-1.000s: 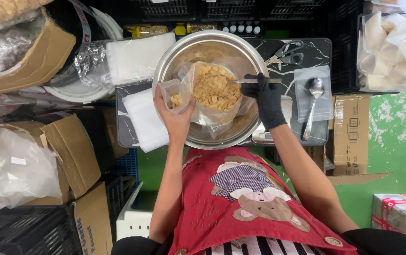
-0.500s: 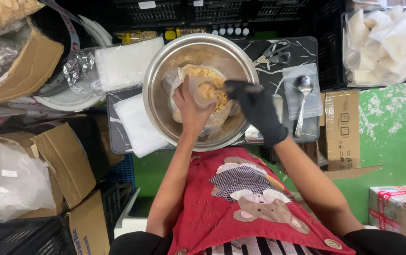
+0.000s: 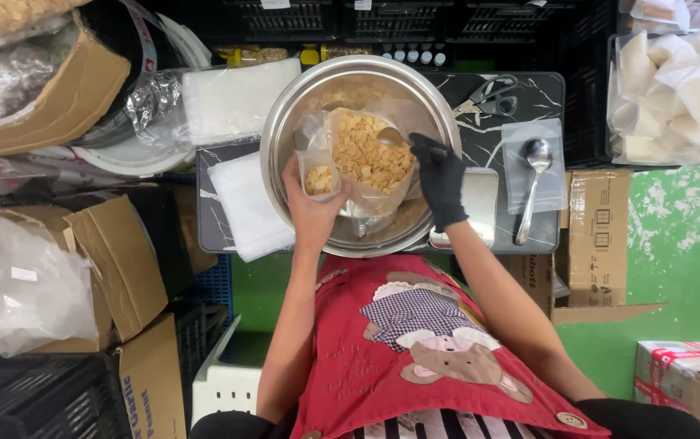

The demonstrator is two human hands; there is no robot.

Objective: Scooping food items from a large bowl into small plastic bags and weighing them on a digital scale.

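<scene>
Over the steel mixing bowl [image 3: 285, 138], my bare left hand [image 3: 311, 207] grips a small clear pouch [image 3: 318, 175], mouth upward; my black-gloved right hand [image 3: 439, 179] holds a metal spoon [image 3: 394, 136] pointing left over the open bag of golden flakes [image 3: 366, 154]; spare spoon [image 3: 533, 183] alongside.

1 bowl [image 3: 285, 130], 2 spoons [image 3: 533, 187], 1 scissors [image 3: 488, 96].

A metal bowl [image 3: 285, 138] sits at upper centre of the frame on a tray [image 3: 549, 97], a large bag of flakes [image 3: 366, 154] inside it. A spare spoon [image 3: 531, 183] lies right of it, folded bags [image 3: 240, 203] left, cardboard boxes [image 3: 114, 260] at lower left.
</scene>
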